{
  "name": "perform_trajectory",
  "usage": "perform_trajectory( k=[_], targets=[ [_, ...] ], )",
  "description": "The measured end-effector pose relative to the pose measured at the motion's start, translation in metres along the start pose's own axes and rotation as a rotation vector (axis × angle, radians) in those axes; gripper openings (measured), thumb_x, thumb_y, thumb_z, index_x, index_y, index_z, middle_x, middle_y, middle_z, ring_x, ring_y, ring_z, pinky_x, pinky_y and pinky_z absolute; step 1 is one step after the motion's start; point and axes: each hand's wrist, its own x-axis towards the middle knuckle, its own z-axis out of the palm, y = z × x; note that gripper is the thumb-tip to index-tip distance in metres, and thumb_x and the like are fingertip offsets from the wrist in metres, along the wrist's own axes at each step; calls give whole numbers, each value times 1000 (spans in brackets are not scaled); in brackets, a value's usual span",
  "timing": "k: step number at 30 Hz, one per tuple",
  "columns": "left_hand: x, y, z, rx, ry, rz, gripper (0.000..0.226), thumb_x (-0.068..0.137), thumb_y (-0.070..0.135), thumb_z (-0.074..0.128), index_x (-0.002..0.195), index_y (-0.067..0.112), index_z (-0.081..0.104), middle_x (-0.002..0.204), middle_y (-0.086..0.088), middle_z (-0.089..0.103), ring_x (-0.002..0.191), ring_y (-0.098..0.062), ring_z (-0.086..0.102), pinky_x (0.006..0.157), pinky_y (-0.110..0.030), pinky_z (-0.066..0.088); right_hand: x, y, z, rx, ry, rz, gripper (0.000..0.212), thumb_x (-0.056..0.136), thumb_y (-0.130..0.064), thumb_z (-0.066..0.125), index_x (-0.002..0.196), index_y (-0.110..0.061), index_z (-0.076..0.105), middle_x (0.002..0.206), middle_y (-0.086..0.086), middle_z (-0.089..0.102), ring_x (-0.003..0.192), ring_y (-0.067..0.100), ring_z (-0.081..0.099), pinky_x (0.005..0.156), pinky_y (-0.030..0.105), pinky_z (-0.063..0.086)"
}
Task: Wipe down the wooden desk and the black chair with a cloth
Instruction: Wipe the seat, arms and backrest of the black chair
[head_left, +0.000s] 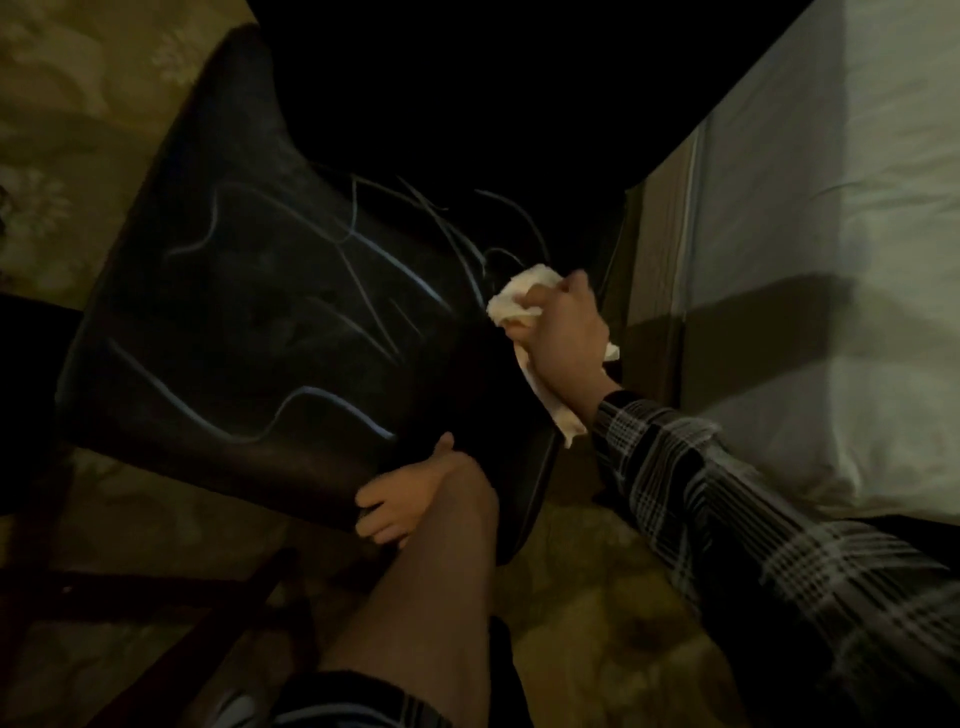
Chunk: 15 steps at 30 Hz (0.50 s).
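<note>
Cloth (519, 301), pale and crumpled, sits bunched in the right hand (563, 332) at about three o'clock from the middle of the view, pressed against the right-hand edge of the black chair (260, 312). The right hand's fingers are curled around the wad, with a loose tail of fabric hanging down past the wrist toward five o'clock. It looks soft, light and limp, so it is best kept balled in the palm, with the loose end tucked in so it does not drag.

The chair fills the left and centre of the view, its dark padded surface creased and faintly glossy; it is probably smooth and a little slippery, with some give under pressure. The left hand (410, 493), at about six o'clock, grips the chair's near edge, thumb on top and fingers wrapped underneath, which seems to steady it. That firm rim looks like the best place to hold.

A bed (831, 234) with a pale sheet lies at two to four o'clock. Patterned carpet (597, 597) shows below. No tabletop is visible.
</note>
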Motion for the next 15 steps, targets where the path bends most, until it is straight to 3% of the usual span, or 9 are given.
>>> perform_trajectory(
  k=[1,4,9,12,15],
  targets=[
    [-14,5,-3,89,18,87,68,68,22,80,122,6,41,133,-19,36,120,-34,38,101,-42,30,1,-2,0,17,2,20,40,81,-33,71,118,-21,63,124,8,40,113,30,46,87,41,46],
    [-23,15,10,222,-50,339,30,84,3,60,112,6,54,128,-16,46,120,-32,44,98,-41,38,-21,-2,-3,69,-48,65,41,81,-34,69,120,-24,62,122,8,40,112,30,47,87,39,45],
    [-7,31,24,613,-172,1049,24,78,9,61,100,16,54,114,-5,49,108,-23,48,89,-34,40,-62,19,-2,64,-136,36,37,81,-39,67,116,-26,63,116,3,39,110,27,48,81,34,46],
    [-11,35,34,870,-142,1126,48,76,41,65,115,18,49,124,-5,41,116,-24,39,95,-35,36,-52,29,-5,37,-143,-33,38,82,-37,67,118,-25,62,120,6,39,114,27,46,84,37,48],
    [-23,53,49,1092,-148,933,83,69,59,69,131,16,34,133,-9,29,122,-28,31,98,-37,33,-12,31,-16,13,-106,-66,37,83,-29,66,119,-21,63,122,10,40,115,31,45,85,38,47]
  ],
)
